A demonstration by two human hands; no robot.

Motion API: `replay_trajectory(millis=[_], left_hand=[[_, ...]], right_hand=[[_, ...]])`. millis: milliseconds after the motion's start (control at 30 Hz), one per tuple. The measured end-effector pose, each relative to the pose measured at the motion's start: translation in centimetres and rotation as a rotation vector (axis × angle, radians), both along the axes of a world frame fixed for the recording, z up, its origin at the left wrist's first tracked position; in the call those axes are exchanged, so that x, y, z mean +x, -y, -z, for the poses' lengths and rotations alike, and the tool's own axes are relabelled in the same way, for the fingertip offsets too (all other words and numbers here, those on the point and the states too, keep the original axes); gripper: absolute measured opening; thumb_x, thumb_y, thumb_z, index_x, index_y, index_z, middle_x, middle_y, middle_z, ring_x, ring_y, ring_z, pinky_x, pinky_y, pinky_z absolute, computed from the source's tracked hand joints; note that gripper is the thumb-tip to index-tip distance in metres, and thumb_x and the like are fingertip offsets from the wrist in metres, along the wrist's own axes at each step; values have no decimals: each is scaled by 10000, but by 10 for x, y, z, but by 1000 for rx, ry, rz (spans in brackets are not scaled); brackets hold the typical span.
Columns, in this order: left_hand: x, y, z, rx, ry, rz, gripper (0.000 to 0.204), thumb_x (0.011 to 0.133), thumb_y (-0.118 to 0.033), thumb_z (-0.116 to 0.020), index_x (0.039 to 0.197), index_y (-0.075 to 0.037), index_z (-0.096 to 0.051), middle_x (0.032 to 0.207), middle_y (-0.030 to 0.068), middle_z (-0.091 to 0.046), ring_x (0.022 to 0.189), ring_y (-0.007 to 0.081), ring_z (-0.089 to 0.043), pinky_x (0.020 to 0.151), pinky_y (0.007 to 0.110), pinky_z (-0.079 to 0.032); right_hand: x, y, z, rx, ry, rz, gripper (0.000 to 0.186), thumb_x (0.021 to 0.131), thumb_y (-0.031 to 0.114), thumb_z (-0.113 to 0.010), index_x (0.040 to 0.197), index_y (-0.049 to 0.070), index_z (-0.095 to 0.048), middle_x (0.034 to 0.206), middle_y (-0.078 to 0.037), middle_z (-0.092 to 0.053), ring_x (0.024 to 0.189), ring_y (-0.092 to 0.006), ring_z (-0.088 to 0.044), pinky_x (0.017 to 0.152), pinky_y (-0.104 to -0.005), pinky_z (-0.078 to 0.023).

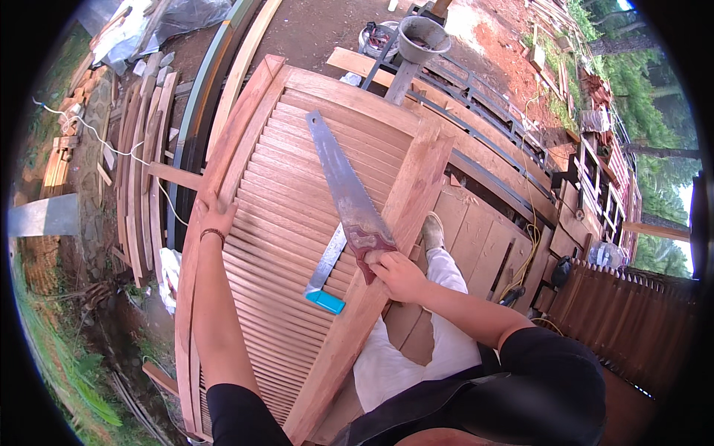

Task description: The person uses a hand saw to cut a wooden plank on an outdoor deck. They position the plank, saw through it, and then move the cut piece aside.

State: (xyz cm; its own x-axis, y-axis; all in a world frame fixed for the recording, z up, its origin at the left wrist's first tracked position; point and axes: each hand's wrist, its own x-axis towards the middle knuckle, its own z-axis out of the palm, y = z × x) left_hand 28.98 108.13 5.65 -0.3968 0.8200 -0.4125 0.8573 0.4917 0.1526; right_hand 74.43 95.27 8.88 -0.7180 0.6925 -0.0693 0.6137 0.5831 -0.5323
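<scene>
A large louvered wooden panel (253,245) lies in front of me, its slats framed by thick rails. On its slats rests a handsaw (340,178) with a worn reddish handle, the blade pointing away from me. At the handle is my right hand (401,277), its fingers closed on the grip over the right frame piece. My left hand (216,217), a dark bracelet at the wrist, grips the panel's left frame piece, with fingertips partly hidden. Between the saw and the slats' lower right lies a try square (325,279) with a metal blade and a turquoise handle.
Stacked boards (141,163) and a long dark beam (216,82) lie left of the panel. Beyond it stand a grey bucket (424,39) and dark metal framing (476,89). A yellow cord (529,253) runs over planks at right, near my shoe (433,232).
</scene>
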Motion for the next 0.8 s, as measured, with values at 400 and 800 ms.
replay_trajectory(millis=[400,800], left_hand=[[417,59,-6,549,274,-101,669,854,-213,-658,1440,15,-430,1497,228,-415,1421,406,-352,1173,558,-235],[448,34,15,351,72,-165,642,880,-360,-592,1439,-62,-482,1499,122,-469,1413,265,-416,1191,536,-183]], right_hand=[[16,-285,18,-1,-504,89,163,779,60,-694,937,37,-661,894,-122,-669,849,-319,-634,755,-407,-501],[-234,-565,78,-290,-70,294,640,958,584,-449,1191,24,-653,1237,-209,-655,1183,-370,-605,1017,-431,-451]])
